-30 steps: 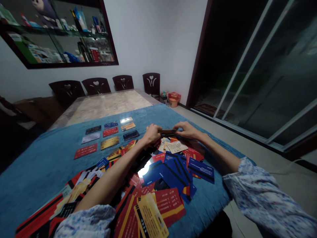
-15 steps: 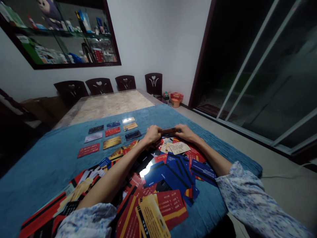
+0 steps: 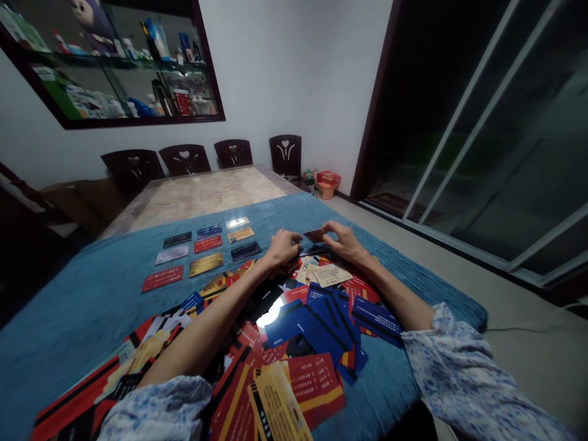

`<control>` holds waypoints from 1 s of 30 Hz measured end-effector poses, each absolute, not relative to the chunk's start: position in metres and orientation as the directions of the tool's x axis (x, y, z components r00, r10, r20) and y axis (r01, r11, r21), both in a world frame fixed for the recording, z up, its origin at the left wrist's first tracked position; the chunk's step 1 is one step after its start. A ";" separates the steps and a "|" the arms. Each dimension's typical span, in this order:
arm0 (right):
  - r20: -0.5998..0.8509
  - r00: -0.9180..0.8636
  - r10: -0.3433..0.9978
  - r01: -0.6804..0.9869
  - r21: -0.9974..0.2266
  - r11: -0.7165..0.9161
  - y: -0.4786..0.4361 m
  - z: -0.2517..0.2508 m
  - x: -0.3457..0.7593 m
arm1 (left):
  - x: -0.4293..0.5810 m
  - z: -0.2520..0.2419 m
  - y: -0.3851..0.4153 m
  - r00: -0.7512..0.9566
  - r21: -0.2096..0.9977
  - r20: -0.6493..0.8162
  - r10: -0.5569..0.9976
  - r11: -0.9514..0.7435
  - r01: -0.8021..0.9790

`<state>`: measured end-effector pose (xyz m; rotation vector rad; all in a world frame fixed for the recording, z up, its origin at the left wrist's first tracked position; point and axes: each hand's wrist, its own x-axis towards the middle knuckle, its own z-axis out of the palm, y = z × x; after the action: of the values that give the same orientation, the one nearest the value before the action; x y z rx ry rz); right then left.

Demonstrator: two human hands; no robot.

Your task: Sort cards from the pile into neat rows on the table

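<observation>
My right hand [image 3: 344, 242] pinches a brownish bank card [image 3: 313, 235] by its right end, holding it tilted above the far edge of a loose pile. Close to the card's left end, my left hand [image 3: 283, 247] has its fingers bent and a gap between thumb and forefinger; nothing shows in it. Beneath the hands lie spread cards, among them a cream card [image 3: 331, 275], several blue cards [image 3: 325, 327] and a yellow card [image 3: 279, 401] on top of red ones. My left forearm hides part of the pile.
Left of the pile, several cards lie apart in rows, including a gold card [image 3: 206, 264] and a red card [image 3: 162, 278]. A blue cloth [image 3: 78, 318] covers the near part of the marble table [image 3: 202, 199]. Dark chairs [image 3: 184, 160] stand behind.
My left hand has let go of the brown card and its fingers have come apart from it. The right hand has lifted the card slightly and tilted it.
</observation>
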<state>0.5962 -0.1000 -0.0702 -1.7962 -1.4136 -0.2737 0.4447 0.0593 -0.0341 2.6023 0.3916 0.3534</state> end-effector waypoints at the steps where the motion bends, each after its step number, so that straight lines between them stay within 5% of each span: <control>1: 0.628 0.333 0.704 0.900 -0.435 -0.038 -0.100 -0.070 0.596 | 0.444 -0.034 0.059 0.921 0.479 0.199 0.336 -0.853 0.208; 12: 0.612 0.220 0.759 0.971 -0.211 -0.111 -0.097 -0.068 0.591 | 0.446 -0.035 0.047 0.881 0.433 0.410 0.235 -0.900 0.039; 30: 0.511 0.343 0.788 0.939 -0.192 -0.284 -0.103 -0.071 0.590 | 0.459 -0.039 0.041 0.929 0.141 0.335 0.156 -0.983 0.114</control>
<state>0.5899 -0.1033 -0.0712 -2.1540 -1.5098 -0.4410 0.4588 0.0410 -0.0386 2.9679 0.2079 0.5298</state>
